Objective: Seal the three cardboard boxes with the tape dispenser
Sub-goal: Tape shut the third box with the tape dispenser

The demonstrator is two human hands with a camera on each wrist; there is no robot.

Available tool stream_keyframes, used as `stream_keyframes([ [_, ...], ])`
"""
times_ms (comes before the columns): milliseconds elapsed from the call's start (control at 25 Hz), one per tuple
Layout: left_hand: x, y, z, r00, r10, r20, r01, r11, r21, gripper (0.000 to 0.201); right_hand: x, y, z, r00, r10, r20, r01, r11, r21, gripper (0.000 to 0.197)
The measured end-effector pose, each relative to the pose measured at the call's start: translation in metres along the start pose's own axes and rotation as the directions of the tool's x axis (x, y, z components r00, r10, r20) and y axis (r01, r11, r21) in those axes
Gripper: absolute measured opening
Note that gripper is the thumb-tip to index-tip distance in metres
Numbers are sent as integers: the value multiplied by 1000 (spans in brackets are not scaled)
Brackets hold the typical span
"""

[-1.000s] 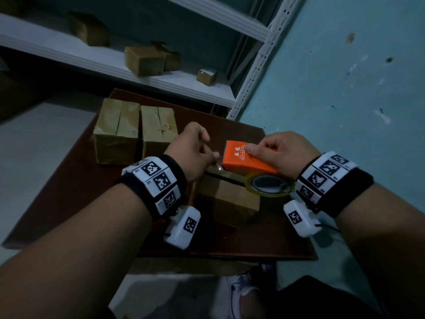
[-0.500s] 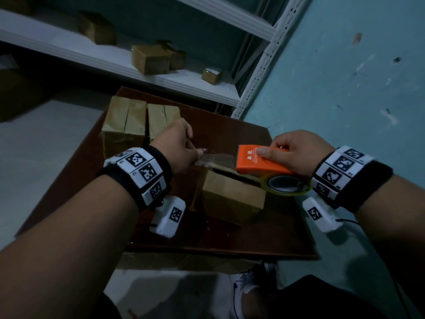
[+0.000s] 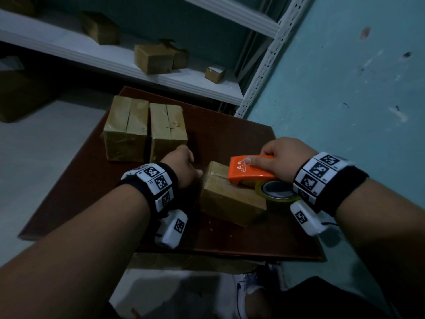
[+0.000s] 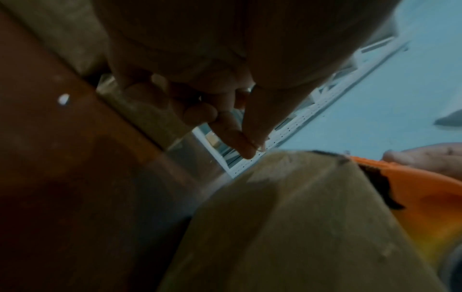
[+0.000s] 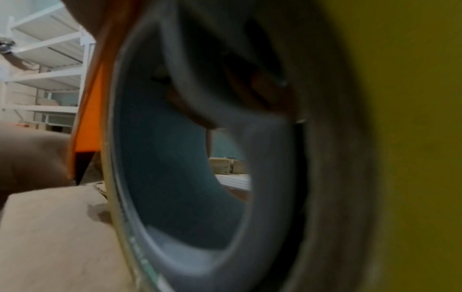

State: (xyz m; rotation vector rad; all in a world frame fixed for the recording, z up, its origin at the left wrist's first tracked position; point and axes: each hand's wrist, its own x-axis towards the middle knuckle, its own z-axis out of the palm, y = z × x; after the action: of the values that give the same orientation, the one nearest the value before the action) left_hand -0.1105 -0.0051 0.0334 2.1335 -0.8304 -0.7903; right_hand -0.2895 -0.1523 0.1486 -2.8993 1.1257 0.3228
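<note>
On the dark brown table [image 3: 76, 185] a small cardboard box [image 3: 230, 201] lies nearest me. My right hand [image 3: 282, 160] grips the orange tape dispenser [image 3: 250, 172], whose front edge rests on the box's top; its yellow tape roll [image 3: 278, 194] hangs over the right side. My left hand [image 3: 197, 173] is at the box's upper left edge, thumb and index finger pinched together on the clear tape end [image 4: 250, 148]. Two larger boxes, one on the left [image 3: 125, 130] and one on the right [image 3: 167, 130], stand side by side at the back of the table.
A white shelf [image 3: 115, 58] behind the table carries several small boxes [image 3: 153, 57]. A teal wall [image 3: 345, 88] runs close along the table's right side. A white perforated shelf post [image 3: 264, 65] stands at the far right corner. My shoe [image 3: 246, 293] shows below the front edge.
My left hand drew the tape end out to the left, then brought it down to the near box's left edge. My right hand lowered the dispenser onto the box's top.
</note>
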Motion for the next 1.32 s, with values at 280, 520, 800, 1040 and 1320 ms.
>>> stream_keyframes([
  [280, -1, -2, 6, 998, 43, 49, -45, 998, 39, 21, -1, -3, 1, 1000, 19, 16, -19, 999, 28, 53],
  [520, -5, 23, 2, 999, -7, -50, -1, 985, -175, 33, 1, -12, 1, 1000, -23, 9, 24, 999, -47, 55],
  [800, -5, 28, 45, 998, -13, -60, -26, 794, -607, 41, 1, -12, 2, 999, -32, -7, 32, 998, -55, 55],
  [1040, 4, 27, 55, 999, 23, 47, -6, 944, -330, 32, 6, -7, 3, 999, -45, 1, 45, 997, -59, 55],
  [1320, 6, 35, 54, 999, 1, 37, 6, 983, -183, 25, 2, 22, -2, 996, -67, 52, 68, 997, -25, 58],
])
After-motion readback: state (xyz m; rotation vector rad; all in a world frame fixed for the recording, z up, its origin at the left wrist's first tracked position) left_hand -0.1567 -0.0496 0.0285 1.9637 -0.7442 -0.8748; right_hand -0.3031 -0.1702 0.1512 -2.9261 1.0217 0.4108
